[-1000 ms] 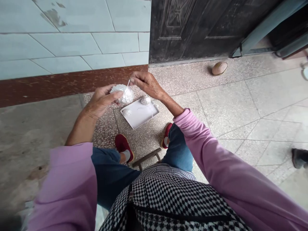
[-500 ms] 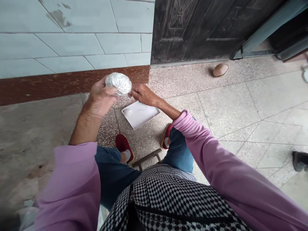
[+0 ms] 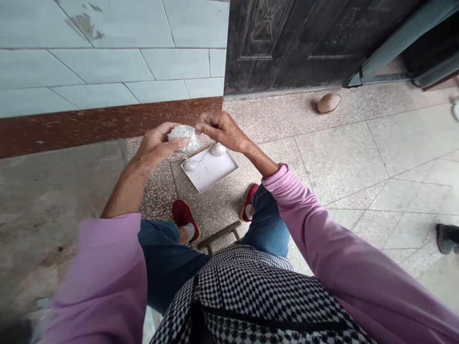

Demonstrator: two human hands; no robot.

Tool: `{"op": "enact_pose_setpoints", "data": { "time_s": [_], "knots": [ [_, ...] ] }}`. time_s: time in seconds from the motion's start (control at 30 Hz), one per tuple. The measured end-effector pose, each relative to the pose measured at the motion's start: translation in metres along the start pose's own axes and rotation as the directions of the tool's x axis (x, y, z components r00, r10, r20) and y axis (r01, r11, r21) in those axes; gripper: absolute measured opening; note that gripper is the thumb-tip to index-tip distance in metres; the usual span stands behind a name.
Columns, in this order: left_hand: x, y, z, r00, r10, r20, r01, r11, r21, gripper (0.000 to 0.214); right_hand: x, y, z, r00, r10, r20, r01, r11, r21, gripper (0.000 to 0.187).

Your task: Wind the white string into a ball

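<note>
My left hand [image 3: 156, 145] grips a white ball of thread [image 3: 185, 136] in front of me, above the floor. My right hand [image 3: 222, 129] is pinched right beside the ball, holding the thread's strand at its right side. Below both hands a white tray [image 3: 215, 173] lies on the speckled floor. Two smaller white balls rest in it, one [image 3: 218, 149] at the far edge and one [image 3: 189, 166] at the left. A thin strand lies across the tray.
My feet in red slippers [image 3: 184, 215] flank a stool leg [image 3: 218, 234]. A tiled wall with a red-brown base stands ahead; a dark door [image 3: 287, 43] at right. A tan round object [image 3: 328, 102] lies by the door. A dark shoe [image 3: 446, 237] shows at the right edge.
My left hand lifted the ball upward, then lowered it. My right hand dropped beside the ball, then rose again to pinch at its right side.
</note>
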State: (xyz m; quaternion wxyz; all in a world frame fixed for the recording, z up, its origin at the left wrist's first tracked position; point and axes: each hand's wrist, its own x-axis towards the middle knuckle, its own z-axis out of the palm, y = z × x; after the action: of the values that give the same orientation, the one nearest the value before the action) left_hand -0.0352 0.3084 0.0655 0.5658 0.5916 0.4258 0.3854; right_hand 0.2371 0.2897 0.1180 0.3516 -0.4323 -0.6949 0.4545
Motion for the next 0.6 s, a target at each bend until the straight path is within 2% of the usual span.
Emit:
{"op": "enact_pose_setpoints", "data": {
  "time_s": [0.07,0.13,0.23,0.37,0.43,0.5,0.6],
  "knots": [
    [-0.004,0.002,0.007,0.994,-0.061,0.09,0.07,0.993,-0.094,0.059,-0.002,-0.006,-0.009,0.994,0.089,-0.069,-0.088,0.996,0.014,0.064],
    [-0.006,0.003,0.013,0.982,-0.095,0.161,0.124,0.975,-0.183,0.066,-0.004,-0.007,-0.012,0.984,0.144,-0.11,-0.136,0.988,0.076,0.068],
    [-0.005,0.008,0.018,0.985,-0.061,0.162,0.108,0.948,-0.299,0.079,-0.004,0.003,-0.005,0.982,0.174,-0.078,-0.159,0.972,0.171,0.067],
    [-0.002,0.025,0.013,0.999,-0.032,0.023,0.039,0.9,-0.434,0.069,-0.002,0.021,0.017,0.996,0.08,0.037,-0.085,0.979,0.187,0.062],
    [0.0,0.032,0.003,0.995,0.002,-0.096,-0.046,0.887,-0.459,0.06,-0.002,0.026,0.026,0.993,0.07,0.099,-0.086,0.983,0.162,0.061],
    [0.005,0.034,-0.013,0.977,0.038,-0.21,-0.129,0.89,-0.437,0.058,-0.004,0.027,0.03,0.98,0.111,0.163,-0.134,0.981,0.138,0.058],
    [0.012,0.03,-0.048,0.926,0.068,-0.37,-0.227,0.886,-0.405,0.07,-0.008,0.028,0.021,0.957,0.182,0.227,-0.217,0.966,0.141,0.053]
  ]
}}
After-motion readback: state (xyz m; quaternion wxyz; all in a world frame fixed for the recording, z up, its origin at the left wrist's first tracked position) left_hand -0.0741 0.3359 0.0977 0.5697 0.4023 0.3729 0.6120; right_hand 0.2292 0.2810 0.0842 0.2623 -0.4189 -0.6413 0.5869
